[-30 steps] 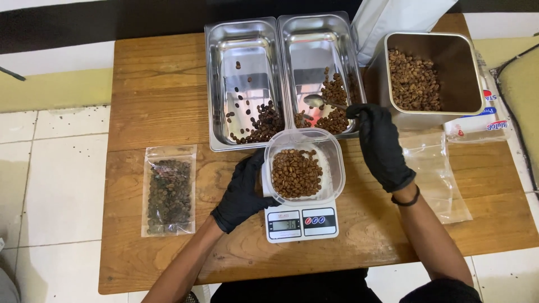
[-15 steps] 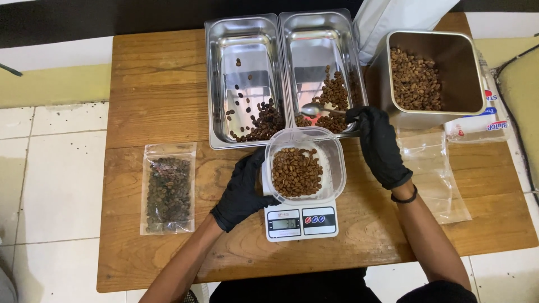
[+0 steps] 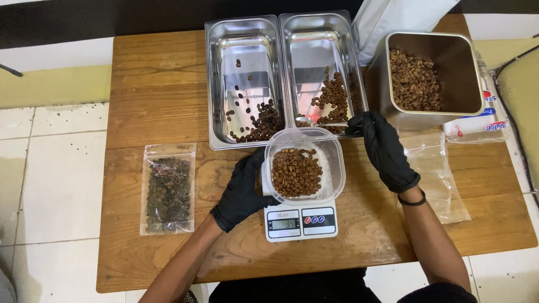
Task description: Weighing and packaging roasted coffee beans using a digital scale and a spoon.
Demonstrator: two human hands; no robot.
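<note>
Nearest you, at lower centre of the frame, the small white scale (image 3: 301,221) carries the clear plastic tub (image 3: 304,164), roughly half full of brown coffee beans (image 3: 296,171). Your left hand (image 3: 242,191), in a black glove, is curled against the tub's left wall, steadying it. Your right hand (image 3: 385,149), also gloved, sits just right of the tub and a little above it in the frame, fingers closed on the handle of a metal spoon (image 3: 314,120). The spoon's long axis runs nearly level, bowl pointing left, lying over the tub's far rim and the near edge of the right steel tray (image 3: 321,39). So the tub lies just down-left of the spoon bowl, with nothing between them; the right hand is the nearer one.

At left, well apart, a sealed clear pouch of beans (image 3: 168,188) lies flat on the wooden table (image 3: 151,84). At right, an empty clear bag (image 3: 433,168) lies beside your right forearm. Further up, the left steel tray (image 3: 243,39) holds scattered beans, and the deep steel container (image 3: 449,62) at upper right holds more.
</note>
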